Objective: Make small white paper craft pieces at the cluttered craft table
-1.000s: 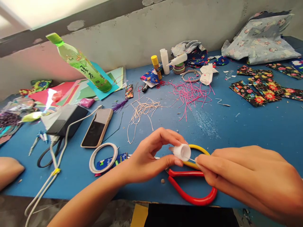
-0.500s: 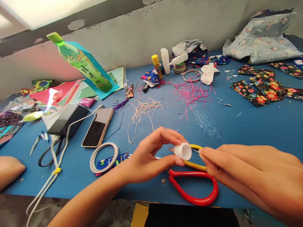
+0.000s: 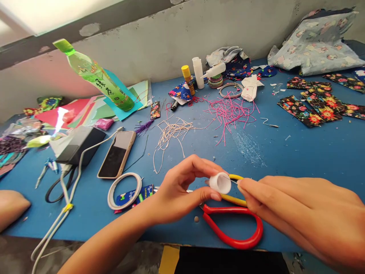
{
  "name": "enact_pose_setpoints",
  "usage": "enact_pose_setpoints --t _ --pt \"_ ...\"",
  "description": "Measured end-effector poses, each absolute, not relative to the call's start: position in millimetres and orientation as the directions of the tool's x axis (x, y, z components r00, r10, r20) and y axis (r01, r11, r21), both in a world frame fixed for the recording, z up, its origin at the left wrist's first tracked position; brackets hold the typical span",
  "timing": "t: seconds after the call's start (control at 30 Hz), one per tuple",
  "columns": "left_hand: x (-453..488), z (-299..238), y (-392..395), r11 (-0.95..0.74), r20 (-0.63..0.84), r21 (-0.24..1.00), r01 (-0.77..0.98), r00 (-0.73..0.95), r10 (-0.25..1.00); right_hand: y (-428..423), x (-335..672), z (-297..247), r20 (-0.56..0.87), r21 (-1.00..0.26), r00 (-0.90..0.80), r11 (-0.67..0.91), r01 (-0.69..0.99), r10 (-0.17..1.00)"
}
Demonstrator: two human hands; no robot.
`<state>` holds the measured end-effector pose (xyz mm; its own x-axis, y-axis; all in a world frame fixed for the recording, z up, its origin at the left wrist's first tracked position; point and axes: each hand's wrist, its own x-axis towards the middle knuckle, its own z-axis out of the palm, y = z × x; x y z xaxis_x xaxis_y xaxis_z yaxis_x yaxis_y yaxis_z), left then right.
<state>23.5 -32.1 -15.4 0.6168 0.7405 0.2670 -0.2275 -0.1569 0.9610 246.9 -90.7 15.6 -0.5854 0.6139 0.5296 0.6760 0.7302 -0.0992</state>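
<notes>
My left hand (image 3: 182,190) pinches a small white nozzle cap (image 3: 221,183) between thumb and fingers, its round open end turned to the right. A thin metal needle (image 3: 234,180) sticks out of my right hand (image 3: 293,205), its tip at the mouth of the cap. How far the needle reaches inside, I cannot tell. Under both hands lies a pair of scissors (image 3: 232,239) with one red and one yellow handle, its blades mostly hidden by my left hand.
A tape roll (image 3: 110,194), a phone (image 3: 117,154) and a power bank-like black box (image 3: 81,144) with a white cable lie left. Cream cords (image 3: 175,131) and pink cords (image 3: 230,110) spread beyond my hands. Behind stand a glue stick (image 3: 187,80) and a white bottle (image 3: 197,72).
The needle shows a little more between my right fingers and the cap, and my right fingertips have shifted slightly. My left hand keeps its pinch on the cap.
</notes>
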Motion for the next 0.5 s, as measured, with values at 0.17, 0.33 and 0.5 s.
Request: enact_pose_setpoints --t 0.17,0.33,0.5 --pt "21.9 -13.5 -33.1 -0.096 0.203 0.975 -0.2 0.626 0.753 -89.7 246.8 15.4 0.538 -0.108 -0.58 0.732 0.673 0.612" --pt "19.5 -13.3 -34.4 -0.012 0.134 0.982 -0.186 0.662 0.738 -88.3 246.4 16.2 0.52 -0.11 -0.589 0.732 0.672 0.619" --pt "20.6 -8.4 -34.7 0.096 0.055 0.98 -0.172 0.706 0.706 -88.6 246.3 16.2 0.533 -0.123 -0.581 0.735 0.666 0.615"
